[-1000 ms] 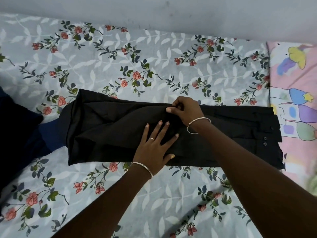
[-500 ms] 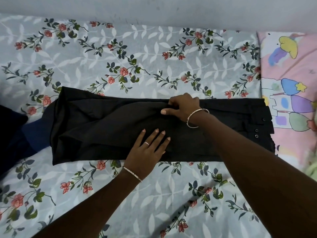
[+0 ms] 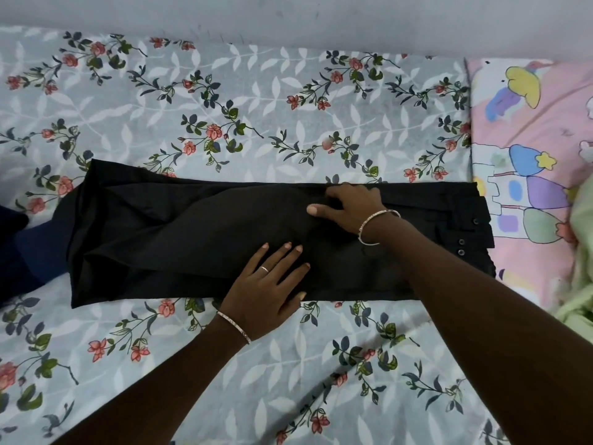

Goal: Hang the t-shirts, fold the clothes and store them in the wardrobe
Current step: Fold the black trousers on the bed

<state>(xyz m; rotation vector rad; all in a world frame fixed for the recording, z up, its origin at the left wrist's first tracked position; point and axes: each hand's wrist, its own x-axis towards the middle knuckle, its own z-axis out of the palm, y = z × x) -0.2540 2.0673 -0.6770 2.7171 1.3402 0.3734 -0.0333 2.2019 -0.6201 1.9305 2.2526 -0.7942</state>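
Note:
A pair of black trousers (image 3: 179, 239) lies folded lengthwise across the floral bed sheet (image 3: 256, 107), its buttoned waistband at the right end. My left hand (image 3: 269, 290) presses flat on the near middle of the trousers with fingers spread. My right hand (image 3: 349, 207) sits at the far edge of the trousers. Its fingers curl onto the fabric fold there and its thumb points left.
A dark blue garment (image 3: 29, 252) lies at the left edge, partly under the trousers. A pink cartoon-print pillow (image 3: 529, 149) sits to the right, with a light green cloth (image 3: 580, 268) beside it. A grey wall (image 3: 288, 14) runs behind the bed.
The view has drifted, so the bed and trousers sit further left in frame. Both hands keep nearly the same places on the trousers.

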